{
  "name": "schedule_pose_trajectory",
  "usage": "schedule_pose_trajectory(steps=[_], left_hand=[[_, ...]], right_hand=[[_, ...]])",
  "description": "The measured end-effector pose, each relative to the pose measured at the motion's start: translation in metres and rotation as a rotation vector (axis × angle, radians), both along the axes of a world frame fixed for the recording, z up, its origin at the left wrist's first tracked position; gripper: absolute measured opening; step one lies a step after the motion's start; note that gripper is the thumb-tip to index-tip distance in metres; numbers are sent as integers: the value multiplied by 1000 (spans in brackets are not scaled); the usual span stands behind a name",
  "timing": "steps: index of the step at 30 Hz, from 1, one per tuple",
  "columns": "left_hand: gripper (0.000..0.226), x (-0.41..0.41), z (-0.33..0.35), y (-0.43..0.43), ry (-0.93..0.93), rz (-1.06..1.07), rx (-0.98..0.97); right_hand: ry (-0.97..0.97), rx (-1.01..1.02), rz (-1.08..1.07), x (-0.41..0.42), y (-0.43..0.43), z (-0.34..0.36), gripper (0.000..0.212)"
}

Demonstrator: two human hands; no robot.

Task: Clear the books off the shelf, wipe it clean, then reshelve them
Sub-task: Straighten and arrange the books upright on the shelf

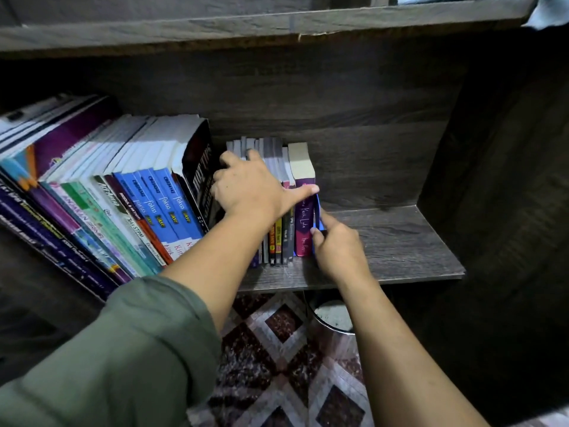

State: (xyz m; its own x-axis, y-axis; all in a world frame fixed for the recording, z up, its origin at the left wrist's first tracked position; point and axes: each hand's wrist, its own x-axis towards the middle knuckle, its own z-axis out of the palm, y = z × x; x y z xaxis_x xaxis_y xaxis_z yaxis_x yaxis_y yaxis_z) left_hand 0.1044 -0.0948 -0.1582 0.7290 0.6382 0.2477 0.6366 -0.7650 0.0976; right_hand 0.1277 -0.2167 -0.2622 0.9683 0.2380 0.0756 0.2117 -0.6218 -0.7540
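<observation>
A dark wooden shelf [397, 241] holds a leaning row of large books [129, 195] on the left and a group of small upright books [277, 161] in the middle. My left hand [252, 186] grips that small group, fingers curled over its left side and top, thumb stretched across to the purple book [303, 217] at its right end. My right hand [335, 248] touches a thin blue item [317, 211] against the purple book's right face; whether the fingers pinch it is unclear. The right part of the shelf board is bare.
An upper shelf board [246, 26] runs above, and a dark side panel [492, 180] closes the shelf on the right. Below the shelf lies a patterned floor [277, 365] with a round metal-rimmed object [332, 315] on it.
</observation>
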Motion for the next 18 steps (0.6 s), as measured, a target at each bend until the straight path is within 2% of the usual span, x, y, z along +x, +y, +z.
schedule_pose_trajectory(steps=[5, 8, 13, 18], left_hand=[[103, 4, 11, 9, 18, -79, 35], [102, 5, 13, 13, 13, -74, 7], [98, -5, 4, 24, -78, 12, -36], [104, -16, -4, 14, -119, -22, -40]], right_hand=[[-48, 9, -56, -2, 6, 3, 51], [-42, 35, -22, 4, 3, 7, 49], [-56, -50, 52, 3, 3, 4, 50], [-32, -34, 35, 2, 3, 2, 48]])
